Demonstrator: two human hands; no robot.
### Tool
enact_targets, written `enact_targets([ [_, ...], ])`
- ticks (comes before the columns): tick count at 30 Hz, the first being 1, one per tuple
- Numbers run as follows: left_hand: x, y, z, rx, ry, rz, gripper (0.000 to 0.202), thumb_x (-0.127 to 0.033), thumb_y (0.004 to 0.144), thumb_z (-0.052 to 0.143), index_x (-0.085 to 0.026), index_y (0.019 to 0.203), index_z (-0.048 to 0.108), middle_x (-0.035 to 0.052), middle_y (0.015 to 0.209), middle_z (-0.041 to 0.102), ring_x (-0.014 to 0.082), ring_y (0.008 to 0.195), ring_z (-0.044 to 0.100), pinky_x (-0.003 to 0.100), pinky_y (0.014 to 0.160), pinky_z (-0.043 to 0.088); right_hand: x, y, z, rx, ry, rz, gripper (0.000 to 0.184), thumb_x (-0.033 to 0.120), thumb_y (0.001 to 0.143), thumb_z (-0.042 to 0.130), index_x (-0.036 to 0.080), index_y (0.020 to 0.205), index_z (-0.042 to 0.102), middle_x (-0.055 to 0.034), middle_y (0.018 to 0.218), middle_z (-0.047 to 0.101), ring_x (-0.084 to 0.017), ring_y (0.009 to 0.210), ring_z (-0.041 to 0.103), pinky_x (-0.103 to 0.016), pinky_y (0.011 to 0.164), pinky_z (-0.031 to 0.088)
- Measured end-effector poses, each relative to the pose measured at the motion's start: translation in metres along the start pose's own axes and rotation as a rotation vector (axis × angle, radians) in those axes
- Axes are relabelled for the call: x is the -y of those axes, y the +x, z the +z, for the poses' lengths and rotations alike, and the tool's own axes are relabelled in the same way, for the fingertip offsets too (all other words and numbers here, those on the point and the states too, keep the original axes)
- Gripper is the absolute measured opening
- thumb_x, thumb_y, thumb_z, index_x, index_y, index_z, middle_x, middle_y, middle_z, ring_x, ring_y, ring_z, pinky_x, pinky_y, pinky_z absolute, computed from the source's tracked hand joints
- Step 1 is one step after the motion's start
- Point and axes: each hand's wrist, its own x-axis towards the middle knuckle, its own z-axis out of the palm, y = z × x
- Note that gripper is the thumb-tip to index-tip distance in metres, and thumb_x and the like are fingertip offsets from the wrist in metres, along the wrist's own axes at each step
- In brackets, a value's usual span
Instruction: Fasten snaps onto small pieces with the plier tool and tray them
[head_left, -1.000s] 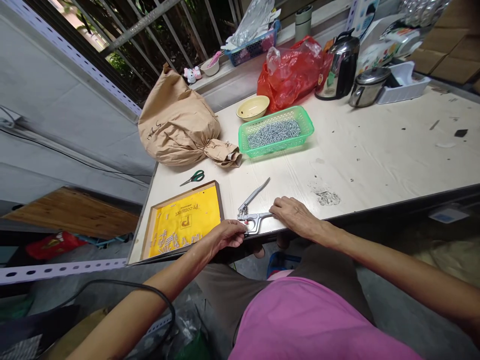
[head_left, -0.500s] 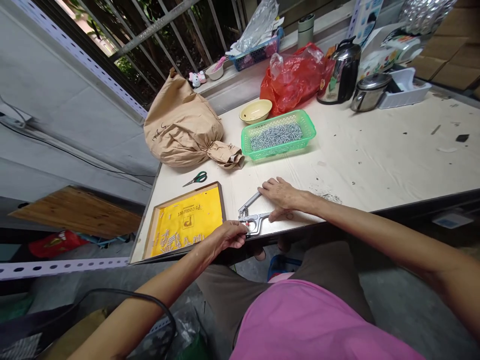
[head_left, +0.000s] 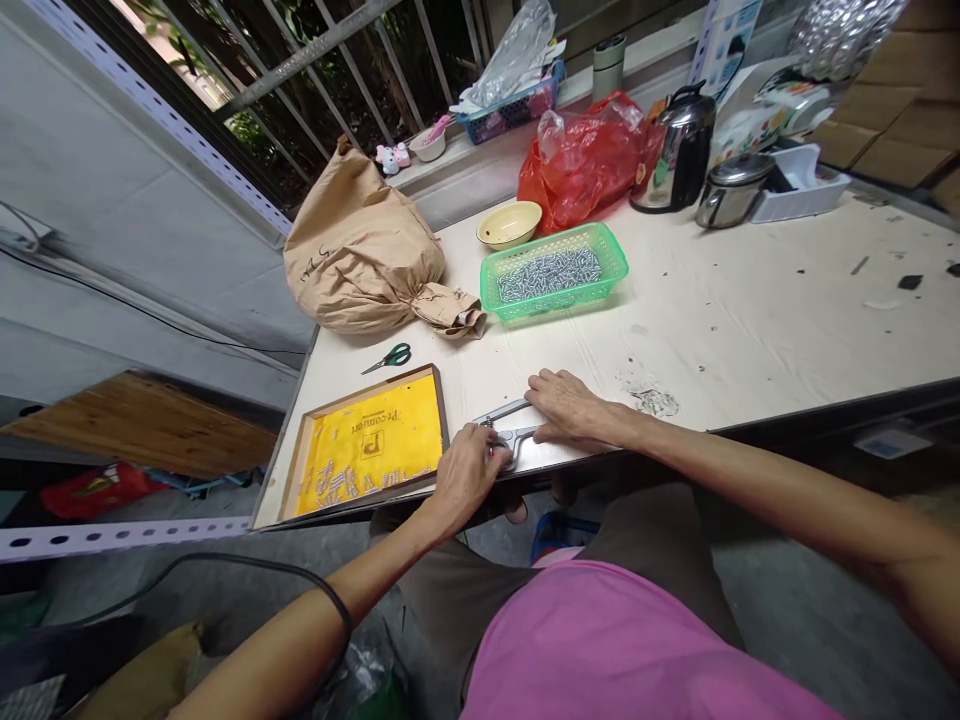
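Observation:
Silver hand-press pliers (head_left: 519, 436), of the snap-fastener kind, lie at the table's front edge with a spring near the jaws. My right hand (head_left: 564, 404) is wrapped over the two handles, fingers on the upper one and thumb by the lower. My left hand (head_left: 466, 468) is closed around the jaw end, which it mostly covers; any small part between its fingertips is hidden. Just left of it, a shallow cardboard tray (head_left: 444, 405) with a yellow lining carries several small metal pieces (head_left: 341, 484) along its near side.
Green-handled scissors (head_left: 390, 357) lie behind the tray. A green basket (head_left: 553, 306) of small metal parts stands farther back, near a cream bowl (head_left: 510, 225), brown paper sack (head_left: 367, 260) and red plastic bag (head_left: 585, 160). A kettle (head_left: 679, 150) and metal pot (head_left: 731, 190) stand at right.
My left hand has turned and moved up over the jaw end. The handles are closer together, with my right hand slightly farther right and lower on them.

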Motion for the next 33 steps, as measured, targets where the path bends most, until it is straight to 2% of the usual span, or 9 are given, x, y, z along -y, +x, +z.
enact_targets([
  [3, -0.006, 0.021, 0.009, -0.016, 0.096, 0.259, 0.041, -0.034, 0.082, 0.060, -0.018, 0.119, 0.051, 0.0124, 0.122, 0.053, 0.0267, 0.115, 0.046, 0.041, 0.094, 0.041, -0.001, 0.000, 0.005, -0.021, -0.003, 0.009, 0.043, 0.046, 0.071, 0.073, 0.013, 0.097, 0.062, -0.0137, 0.103, 0.057, -0.028, 0.100, 0.048, -0.036, 0.077, 0.038],
  [6, -0.010, 0.046, 0.014, 0.057, 0.145, 0.363, 0.054, -0.034, 0.080, 0.063, -0.015, 0.128, 0.044, 0.0145, 0.127, 0.050, 0.0277, 0.116, 0.044, 0.043, 0.097, 0.039, -0.003, -0.004, 0.004, -0.012, 0.017, -0.009, 0.049, 0.047, 0.071, 0.071, 0.011, 0.103, 0.061, -0.0149, 0.106, 0.056, -0.028, 0.099, 0.049, -0.035, 0.075, 0.040],
  [9, -0.012, 0.059, 0.013, 0.145, 0.171, 0.383, 0.053, -0.035, 0.081, 0.062, -0.015, 0.127, 0.046, 0.0120, 0.115, 0.056, 0.0263, 0.107, 0.049, 0.040, 0.092, 0.042, -0.001, -0.009, -0.001, 0.006, 0.040, -0.003, 0.044, 0.042, 0.075, 0.069, 0.011, 0.105, 0.061, -0.0146, 0.106, 0.057, -0.026, 0.098, 0.050, -0.034, 0.075, 0.041],
  [13, -0.013, 0.061, 0.012, 0.191, 0.190, 0.408, 0.035, -0.036, 0.082, 0.060, -0.018, 0.112, 0.057, 0.0087, 0.101, 0.057, 0.0237, 0.099, 0.051, 0.034, 0.083, 0.043, 0.004, -0.012, 0.000, 0.029, 0.055, 0.056, 0.029, 0.035, 0.082, 0.063, 0.011, 0.099, 0.063, -0.0140, 0.101, 0.059, -0.025, 0.096, 0.053, -0.032, 0.072, 0.042],
  [18, -0.011, 0.060, 0.017, 0.157, 0.188, 0.403, 0.024, -0.035, 0.088, 0.053, -0.017, 0.100, 0.063, 0.0078, 0.092, 0.058, 0.0216, 0.091, 0.052, 0.031, 0.077, 0.043, 0.002, -0.006, 0.014, 0.038, 0.092, 0.058, 0.016, 0.027, 0.086, 0.058, 0.014, 0.090, 0.066, -0.0115, 0.094, 0.062, -0.022, 0.092, 0.056, -0.029, 0.070, 0.040],
  [22, -0.011, 0.063, 0.016, 0.161, 0.176, 0.417, 0.024, -0.037, 0.089, 0.051, -0.018, 0.096, 0.065, 0.0062, 0.088, 0.059, 0.0202, 0.089, 0.052, 0.030, 0.075, 0.044, 0.000, -0.003, 0.018, 0.053, 0.115, 0.048, 0.020, 0.029, 0.090, 0.053, 0.014, 0.090, 0.066, -0.0107, 0.090, 0.063, -0.021, 0.089, 0.057, -0.028, 0.070, 0.039],
  [28, -0.010, 0.061, 0.017, 0.057, 0.215, 0.384, 0.032, -0.038, 0.086, 0.056, -0.017, 0.110, 0.059, 0.0083, 0.100, 0.061, 0.0234, 0.096, 0.054, 0.036, 0.082, 0.048, -0.011, -0.003, 0.010, -0.017, 0.100, 0.017, 0.029, 0.037, 0.086, 0.059, 0.013, 0.102, 0.063, -0.0127, 0.102, 0.058, -0.023, 0.098, 0.050, -0.030, 0.075, 0.040],
  [31, -0.011, 0.047, 0.029, -0.066, 0.145, 0.342, 0.036, -0.036, 0.087, 0.055, -0.015, 0.116, 0.055, 0.0133, 0.121, 0.057, 0.0262, 0.112, 0.051, 0.041, 0.094, 0.046, -0.028, -0.001, 0.008, -0.036, 0.137, -0.116, 0.045, 0.049, 0.082, 0.060, 0.013, 0.108, 0.061, -0.0132, 0.104, 0.057, -0.023, 0.097, 0.049, -0.031, 0.078, 0.039],
  [33, -0.015, 0.032, 0.040, -0.138, 0.097, 0.341, 0.035, -0.031, 0.089, 0.051, -0.014, 0.120, 0.052, 0.0160, 0.134, 0.049, 0.0278, 0.126, 0.043, 0.045, 0.102, 0.040, -0.037, 0.002, 0.010, -0.032, 0.159, -0.159, 0.039, 0.047, 0.088, 0.053, 0.013, 0.105, 0.062, -0.0118, 0.100, 0.058, -0.021, 0.092, 0.051, -0.030, 0.079, 0.038],
])
